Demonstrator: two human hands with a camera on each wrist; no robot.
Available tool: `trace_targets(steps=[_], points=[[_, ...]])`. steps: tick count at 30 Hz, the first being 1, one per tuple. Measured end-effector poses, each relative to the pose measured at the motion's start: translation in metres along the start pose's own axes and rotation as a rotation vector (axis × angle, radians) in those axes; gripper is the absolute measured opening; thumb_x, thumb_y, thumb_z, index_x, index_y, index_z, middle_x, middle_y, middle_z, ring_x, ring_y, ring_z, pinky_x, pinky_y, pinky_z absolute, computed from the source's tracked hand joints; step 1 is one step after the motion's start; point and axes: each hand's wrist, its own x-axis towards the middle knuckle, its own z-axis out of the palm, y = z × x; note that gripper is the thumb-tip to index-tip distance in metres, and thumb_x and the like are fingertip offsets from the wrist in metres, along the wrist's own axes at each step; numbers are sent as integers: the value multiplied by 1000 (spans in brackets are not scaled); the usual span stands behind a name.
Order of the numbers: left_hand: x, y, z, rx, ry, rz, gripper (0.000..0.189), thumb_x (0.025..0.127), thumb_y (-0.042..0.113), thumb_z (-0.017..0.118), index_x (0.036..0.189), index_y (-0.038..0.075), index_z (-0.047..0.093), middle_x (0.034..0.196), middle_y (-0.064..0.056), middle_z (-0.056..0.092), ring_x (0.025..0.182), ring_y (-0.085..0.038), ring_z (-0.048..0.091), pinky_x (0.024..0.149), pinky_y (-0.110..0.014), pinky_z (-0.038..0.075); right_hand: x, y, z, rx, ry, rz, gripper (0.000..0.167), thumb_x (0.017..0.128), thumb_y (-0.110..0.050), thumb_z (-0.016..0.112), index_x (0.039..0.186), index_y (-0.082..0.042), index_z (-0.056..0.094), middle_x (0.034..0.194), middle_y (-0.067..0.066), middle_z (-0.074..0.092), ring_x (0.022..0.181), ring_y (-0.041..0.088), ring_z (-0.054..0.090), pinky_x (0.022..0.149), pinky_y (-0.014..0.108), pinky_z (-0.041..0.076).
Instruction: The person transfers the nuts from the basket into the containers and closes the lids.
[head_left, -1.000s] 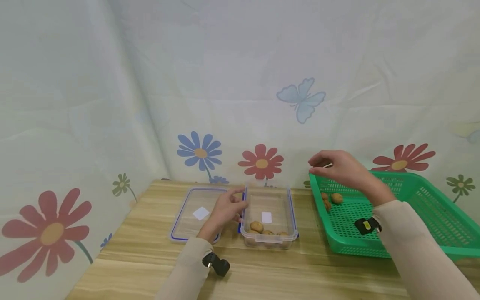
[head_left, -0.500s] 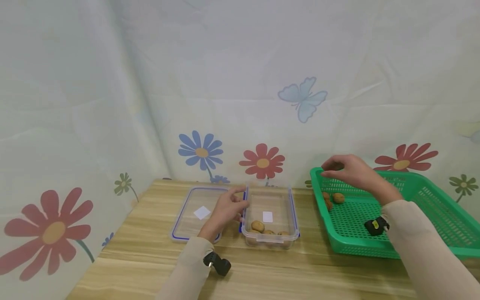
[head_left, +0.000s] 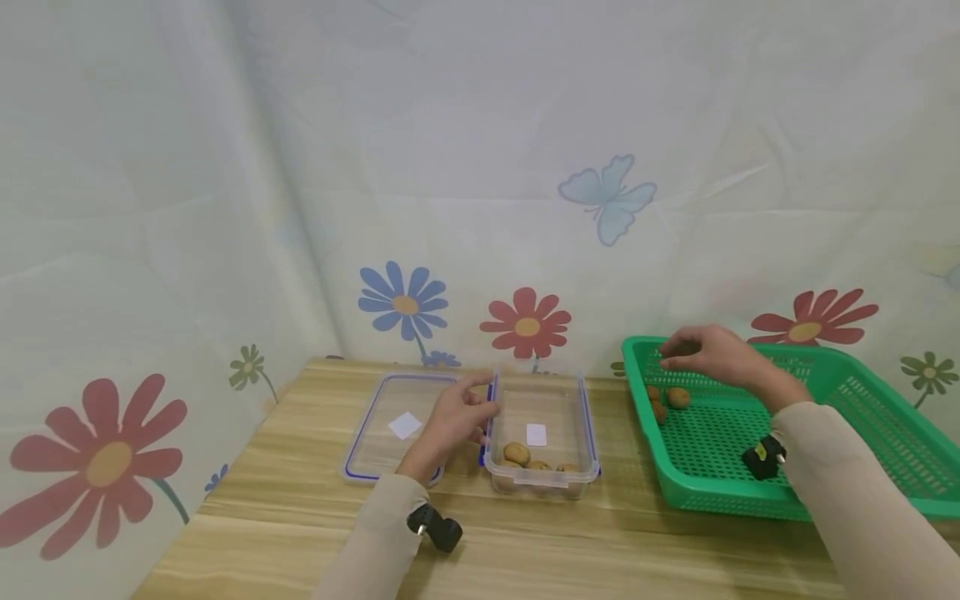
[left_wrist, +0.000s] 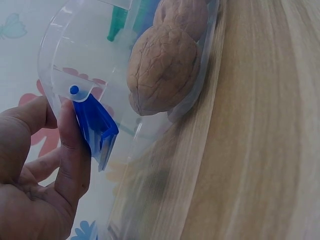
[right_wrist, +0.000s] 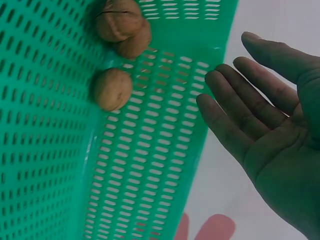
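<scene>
Right hand (head_left: pixel 714 357) hovers empty, fingers loosely bent!
Three walnuts (head_left: pixel 678 397) sit in the green basket (head_left: pixel 705 496), below it and slightly left; the left hand (head_left: pixel 453 415), farther off, touches the clear box's (head_left: pixel 592 433) blue latch (left_wrist: pixel 95 125), grip unclear.

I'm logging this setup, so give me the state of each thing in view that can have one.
Clear plastic box: upright, uncovered
Lid: off, lying flat beside the box
Blue latch: unfastened
Walnuts in the box: in their shells
Green basket: upright, uncovered
Walnuts in the basket: three visible, unshelled
Left hand: at the box's side, fingers loosely bent
Right hand: raised, holding nothing
</scene>
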Motion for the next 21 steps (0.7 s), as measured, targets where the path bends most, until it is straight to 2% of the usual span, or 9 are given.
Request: trace_targets(steps=[11,21], points=[[-2,1,0,-9,-6,-2,59,95,3,71,152,4,55,92,-13,65,59,-15,60,53,-28,61,4,18,6,-19,-81,10,34,102,-14,72,125,10,69,119,23,73,113,45,67,91,59,59],[-4,4,-1,-2,-6,-3,59,95,4,72,152,4,55,91,-13,64,61,-16,61,53,-28,61,4,30,9,-3,-131,24,37,101,-11,71,129,13,67,120,25,72,113,45,68,90,56,61]])
